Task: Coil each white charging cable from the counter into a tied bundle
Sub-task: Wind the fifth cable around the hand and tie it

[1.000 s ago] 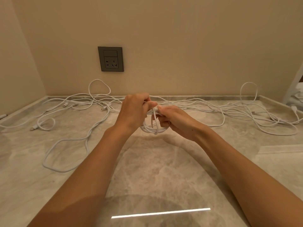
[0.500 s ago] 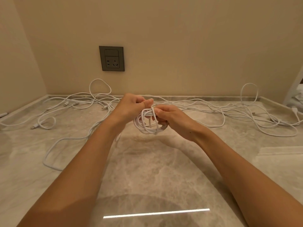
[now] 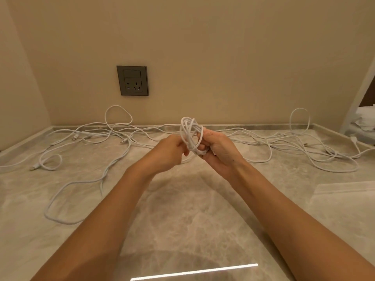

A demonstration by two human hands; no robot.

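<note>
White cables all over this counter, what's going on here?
A person holds one white cable gathered into a coil above the marble counter. The right hand grips the loops, and the left hand pinches the coil from the other side. Whether it is tied yet can't be seen. Several loose cables lie uncoiled along the wall.

Nothing legible on screen, folks!
Scanning the wall socket (image 3: 132, 80): plain grey plate, just plug slots, no lettering or brand to make out. The connectors on the loose cables (image 3: 75, 136) along the counter are far too small to read any marking. No text, number or sign can be read.
</note>
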